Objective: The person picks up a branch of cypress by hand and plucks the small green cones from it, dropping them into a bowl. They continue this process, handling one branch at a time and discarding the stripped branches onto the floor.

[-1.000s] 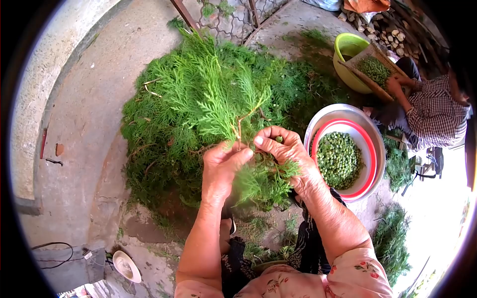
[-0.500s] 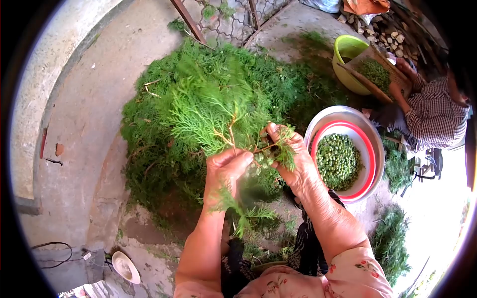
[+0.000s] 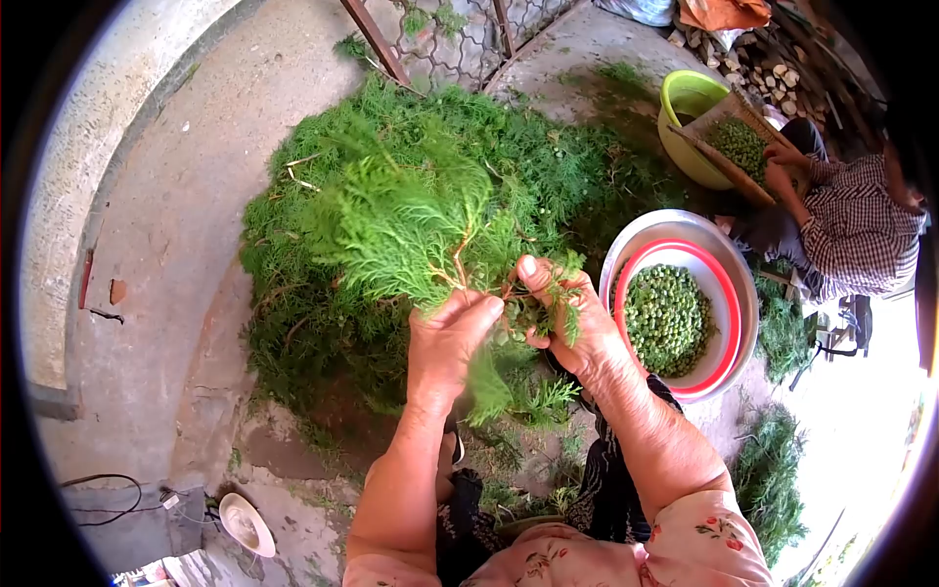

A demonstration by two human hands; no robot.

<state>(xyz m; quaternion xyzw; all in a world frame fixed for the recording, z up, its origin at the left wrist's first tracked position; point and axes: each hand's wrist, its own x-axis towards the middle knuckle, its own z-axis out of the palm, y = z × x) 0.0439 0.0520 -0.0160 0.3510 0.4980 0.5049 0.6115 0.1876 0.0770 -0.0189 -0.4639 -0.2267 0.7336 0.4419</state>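
Note:
My left hand (image 3: 448, 342) is closed round the stem of a leafy green conifer branch (image 3: 406, 240), whose feathery top fans out up and to the left, blurred by motion. Close beside it, my right hand (image 3: 572, 318) grips a small side sprig (image 3: 564, 293) of the same greenery, thumb and fingers bent round it. Lower sprays of the branch hang down below my hands. To the right of my right hand, a red-rimmed white basin (image 3: 729, 342) sits inside a larger metal basin (image 3: 614, 249) and holds many small green seed cones (image 3: 670, 318).
A big heap of cut conifer branches (image 3: 303, 313) lies on the concrete floor beneath my hands. At the right, a person in a checked shirt (image 3: 861, 230) holds a woven tray (image 3: 738, 147) of green cones by a lime-green tub (image 3: 680, 108). A hat (image 3: 246, 525) lies lower left.
The branch top has swung a little to the left, and its lower sprays have shifted right. My right thumb has lifted slightly. The co-worker's hands have moved at the tray.

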